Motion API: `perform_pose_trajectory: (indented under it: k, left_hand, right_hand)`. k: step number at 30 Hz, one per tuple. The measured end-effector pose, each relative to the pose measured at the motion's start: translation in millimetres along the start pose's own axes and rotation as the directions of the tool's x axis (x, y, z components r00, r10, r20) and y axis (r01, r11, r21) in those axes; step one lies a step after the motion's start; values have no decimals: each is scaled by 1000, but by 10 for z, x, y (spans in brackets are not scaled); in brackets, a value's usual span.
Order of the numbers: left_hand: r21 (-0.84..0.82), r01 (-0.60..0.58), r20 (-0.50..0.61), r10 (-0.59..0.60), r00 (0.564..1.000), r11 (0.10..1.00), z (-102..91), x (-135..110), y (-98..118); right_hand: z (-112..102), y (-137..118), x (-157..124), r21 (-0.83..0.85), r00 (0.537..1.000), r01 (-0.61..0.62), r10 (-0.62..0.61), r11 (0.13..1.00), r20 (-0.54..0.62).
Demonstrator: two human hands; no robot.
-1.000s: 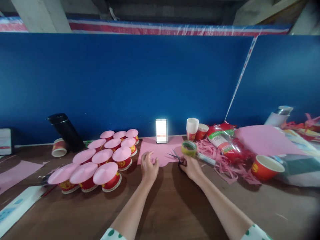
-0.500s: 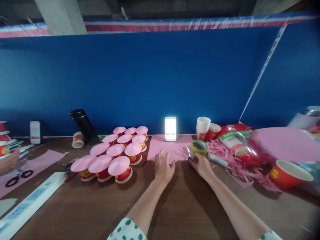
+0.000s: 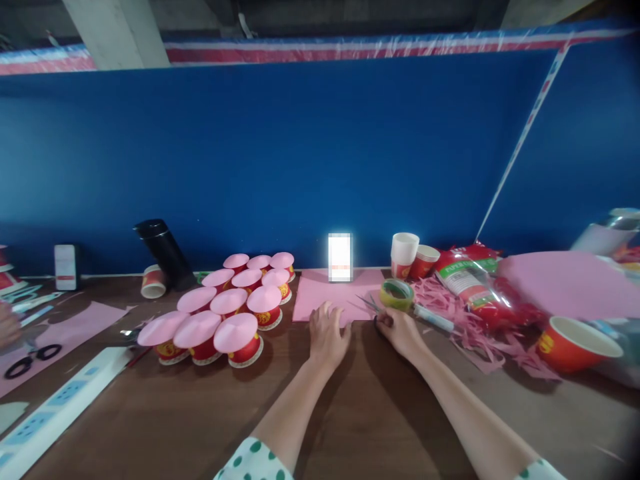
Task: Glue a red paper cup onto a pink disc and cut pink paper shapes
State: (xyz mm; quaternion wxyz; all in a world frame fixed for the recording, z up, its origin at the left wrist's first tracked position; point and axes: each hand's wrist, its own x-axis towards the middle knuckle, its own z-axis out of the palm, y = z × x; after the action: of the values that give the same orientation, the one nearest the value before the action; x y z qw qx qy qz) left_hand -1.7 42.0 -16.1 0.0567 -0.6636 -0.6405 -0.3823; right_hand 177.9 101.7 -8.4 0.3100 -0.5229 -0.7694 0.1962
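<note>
My left hand [image 3: 327,331] rests with fingers spread on the near edge of a pink paper sheet [image 3: 327,297] lying on the brown table [image 3: 350,413]. My right hand [image 3: 399,329] is closed around the dark handles of a pair of scissors [image 3: 369,307], whose blades point left over the sheet's right corner. A roll of green tape [image 3: 397,294] sits just behind that hand. To the left stands a cluster of upturned red paper cups topped with pink paper cones [image 3: 227,310].
A lit phone [image 3: 340,257] leans on the blue partition [image 3: 300,153]. Stacked cups [image 3: 405,255], pink paper shreds [image 3: 465,320], a red packet [image 3: 470,283] and an open red cup [image 3: 575,341] lie right. A black flask [image 3: 163,252], a power strip [image 3: 55,410] and another person's hand [image 3: 7,325] are left.
The camera view shifted left over the second. My left hand opened and slid forward onto the pink sheet. My right hand stayed on the scissors.
</note>
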Motion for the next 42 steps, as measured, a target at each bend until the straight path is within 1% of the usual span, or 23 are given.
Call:
perform_pose_trajectory:
  k: [4, 10, 14, 19, 23, 27, 31, 36, 39, 42]
  left_hand:
    - [12, -21, -6, 21, 1000, 1000, 8, -6, -10]
    - [57, -22, 7, 22, 1000, 998, 7, -11, -6]
    - [75, -27, -8, 28, 1000, 997, 15, -21, -2]
    - [85, -39, -24, 41, 999, 996, 15, -24, -1]
    - [65, -61, -29, 63, 998, 996, 11, -16, -8]
    - [31, -68, -44, 70, 997, 997, -7, -11, 0]
    - [-21, -75, -52, 74, 996, 997, -29, -4, 9]
    - [-58, -61, -44, 58, 997, 996, -13, 9, -20]
    - [-77, -64, -68, 59, 996, 995, 17, 15, -49]
    - [-118, -38, -112, 24, 993, 992, 49, 28, -81]
  right_hand:
    - [11, 2, -4, -22, 1000, 8, -8, 1000, 2]
    - [34, 21, 3, -39, 1000, 18, -18, 999, -10]
    - [60, 54, 9, -33, 996, 78, -80, 996, -44]
    - [78, 38, -24, -30, 994, 78, -80, 997, -75]
    - [100, 17, -61, -42, 992, 65, -69, 997, -110]
    - [140, 27, -81, -15, 988, 40, -42, 999, -152]
    - [168, 34, -89, 15, 990, 14, -12, 1000, -139]
    - [173, 21, -98, -6, 993, 2, -3, 1000, -121]
    - [163, -6, -102, -29, 994, -2, -1, 1000, -113]
    - [148, -37, -107, -36, 995, 3, -6, 999, -97]
